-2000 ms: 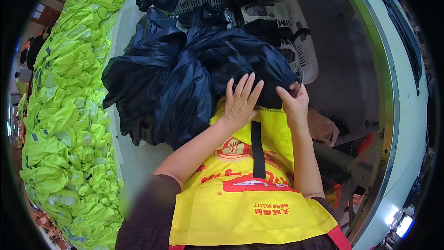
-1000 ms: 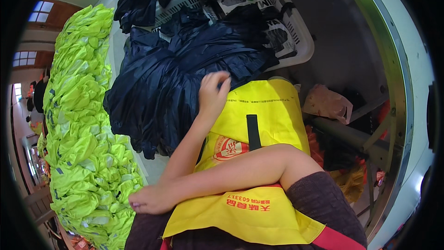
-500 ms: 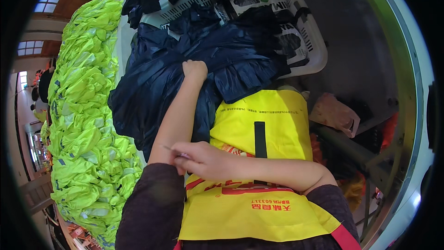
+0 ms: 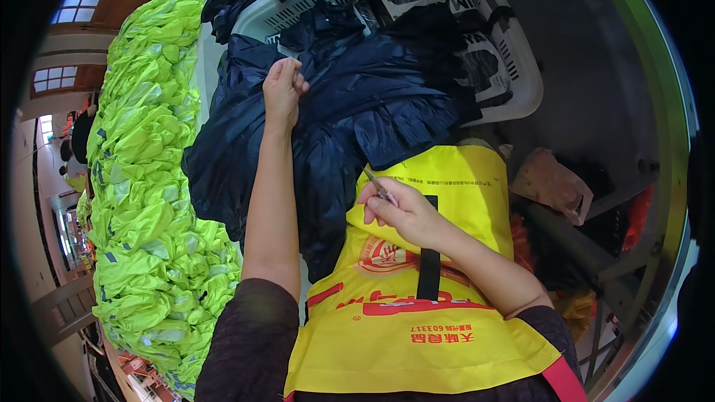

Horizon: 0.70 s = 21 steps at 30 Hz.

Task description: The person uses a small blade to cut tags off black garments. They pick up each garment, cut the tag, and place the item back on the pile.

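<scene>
Dark navy garments (image 4: 335, 97) of thin, shiny cloth lie heaped in front of me, spilling over the near side of a white basket (image 4: 525, 97). Over the left part of this heap my left hand (image 4: 281, 93) is raised with its fingers closed; what they pinch, if anything, is too small to see. My right hand (image 4: 398, 212) grips a pair of small thread snips (image 4: 381, 189), their pointed tip directed away from me toward the cloth. Just beneath that hand is the yellow apron (image 4: 462, 208) I wear, with a black strip on it.
A long pile of bright lime-yellow garments (image 4: 156, 201) runs along the left. Black-and-white printed packaging (image 4: 484, 71) shows inside the basket. To the right, a crumpled pinkish plastic bag (image 4: 551, 186) sits beside metal bars. People appear small at the far left.
My left hand has lifted and shifted left and farther away over the navy cloth. My right hand, with the snips, has moved right and away from my left forearm, uncovering more apron.
</scene>
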Each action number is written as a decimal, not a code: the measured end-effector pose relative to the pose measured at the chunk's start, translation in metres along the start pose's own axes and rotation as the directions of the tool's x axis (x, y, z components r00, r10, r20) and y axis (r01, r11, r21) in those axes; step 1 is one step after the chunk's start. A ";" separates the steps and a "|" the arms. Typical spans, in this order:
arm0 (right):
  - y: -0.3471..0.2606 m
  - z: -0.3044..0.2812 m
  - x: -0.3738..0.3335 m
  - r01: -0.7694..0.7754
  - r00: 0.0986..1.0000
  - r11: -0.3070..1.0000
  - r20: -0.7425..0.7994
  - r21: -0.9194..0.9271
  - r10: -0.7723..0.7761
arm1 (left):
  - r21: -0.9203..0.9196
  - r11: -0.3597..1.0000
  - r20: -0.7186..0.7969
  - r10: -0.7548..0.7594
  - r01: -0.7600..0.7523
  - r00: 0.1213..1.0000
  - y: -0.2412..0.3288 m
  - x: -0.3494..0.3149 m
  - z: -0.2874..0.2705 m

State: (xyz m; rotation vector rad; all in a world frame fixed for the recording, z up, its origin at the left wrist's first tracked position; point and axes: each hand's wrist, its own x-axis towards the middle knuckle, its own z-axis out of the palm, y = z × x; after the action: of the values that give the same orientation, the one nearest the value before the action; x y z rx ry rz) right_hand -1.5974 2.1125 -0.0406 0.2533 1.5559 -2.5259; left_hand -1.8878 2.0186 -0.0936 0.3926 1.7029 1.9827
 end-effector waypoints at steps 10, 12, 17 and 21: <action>0.002 -0.031 -0.002 0.054 0.976 0.998 -0.212 -0.013 -0.056 | -0.451 0.845 -0.762 -0.198 -0.286 0.617 -0.034 0.069 0.013; 0.001 -0.042 -0.006 0.090 0.915 0.990 -0.383 -0.106 -0.124 | -0.248 0.940 -0.732 -0.022 -0.236 0.681 -0.035 0.065 0.033; 0.013 -0.117 0.012 -0.217 0.545 0.714 -0.689 -0.666 -0.477 | 0.824 0.552 -0.077 0.338 -0.131 0.938 -0.077 0.029 0.068; 0.037 -0.145 0.043 -0.095 0.545 0.956 -0.818 -0.278 -0.184 | 0.860 0.277 0.488 -0.195 -0.429 0.851 -0.058 -0.022 0.118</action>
State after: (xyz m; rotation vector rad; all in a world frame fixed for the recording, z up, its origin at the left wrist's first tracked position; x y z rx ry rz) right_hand -1.6222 2.2241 -0.1465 1.6139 2.2058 -2.2121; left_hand -1.7977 2.1109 -0.1274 1.3767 2.3085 0.4394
